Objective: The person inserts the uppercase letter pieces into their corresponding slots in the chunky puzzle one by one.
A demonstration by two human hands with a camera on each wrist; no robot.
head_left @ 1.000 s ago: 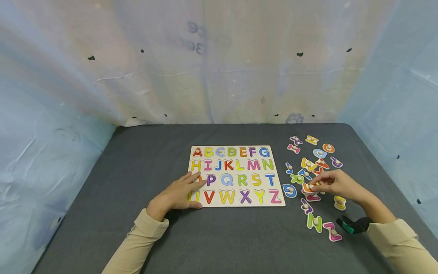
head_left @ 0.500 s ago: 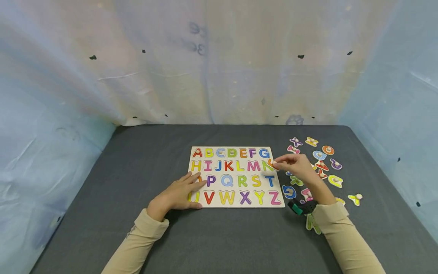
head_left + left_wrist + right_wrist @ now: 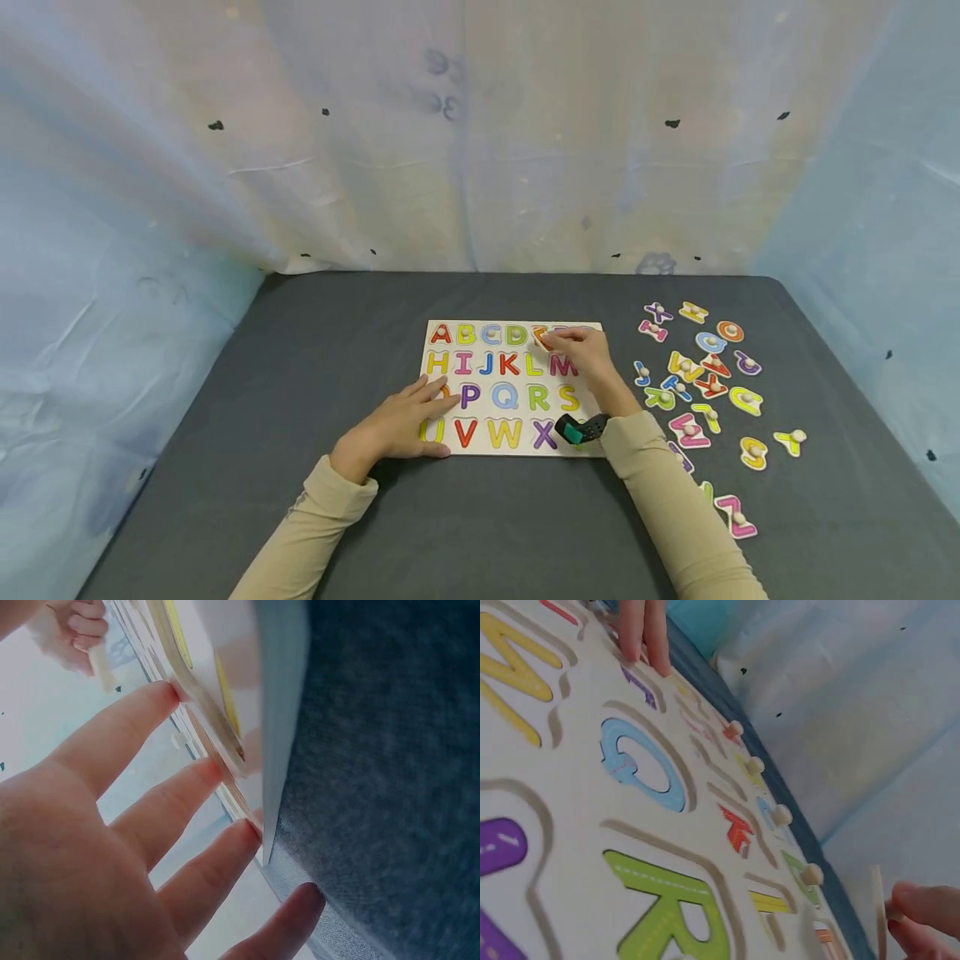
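Observation:
A white wooden alphabet puzzle board [image 3: 486,414] lies in the head view, with knobbed letters A, B, C and D sitting in its top row. My left hand [image 3: 397,421] rests on the board's lower left, fingers spread; the left wrist view shows the fingertips [image 3: 166,691] at its edge. Over the top row, around the E recess, my right hand [image 3: 588,358] pinches an orange letter piece [image 3: 541,337] by its knob. That piece appears edge-on, apart from the board, in the right wrist view [image 3: 880,915]. My right hand covers the F and G recesses.
Loose knobbed letter pieces lie scattered right of the board, among them a pink Z [image 3: 737,518], a blue piece [image 3: 710,342] and a yellow Y [image 3: 789,442]. My right forearm partly covers a green piece [image 3: 707,492]. Plastic sheeting [image 3: 525,167] hangs behind the dark tabletop [image 3: 487,533].
My right hand has carried the orange letter piece leftward from the loose pieces to the board's top row. My left hand has stayed on the board.

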